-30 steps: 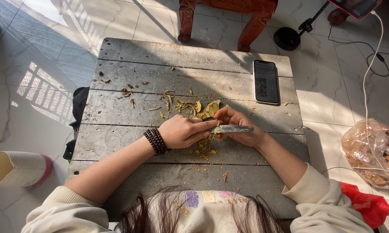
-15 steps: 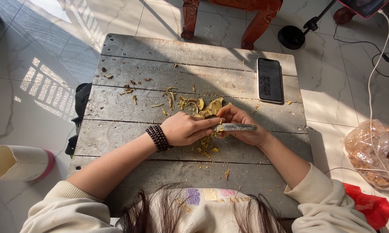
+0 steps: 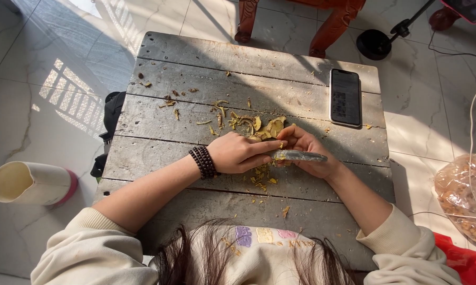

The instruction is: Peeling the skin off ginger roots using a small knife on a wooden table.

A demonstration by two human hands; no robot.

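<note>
Two hands, left (image 3: 238,153) and right (image 3: 306,150); one knife (image 3: 298,155); one phone (image 3: 345,96); one beaded bracelet (image 3: 203,161); one white cup (image 3: 29,183); one clear bag (image 3: 464,198); many yellow scraps (image 3: 261,126), uncounted.

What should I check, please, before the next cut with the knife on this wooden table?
1. Knife blade held in right hand: ok.
2. Left hand fingers away from the edge: not ok, they touch the blade.
3. Piece being cut visible: cannot tell, hands hide it.
4. Phone apart from yellow peelings: ok.
5. Wooden table lying flat: ok.
</note>
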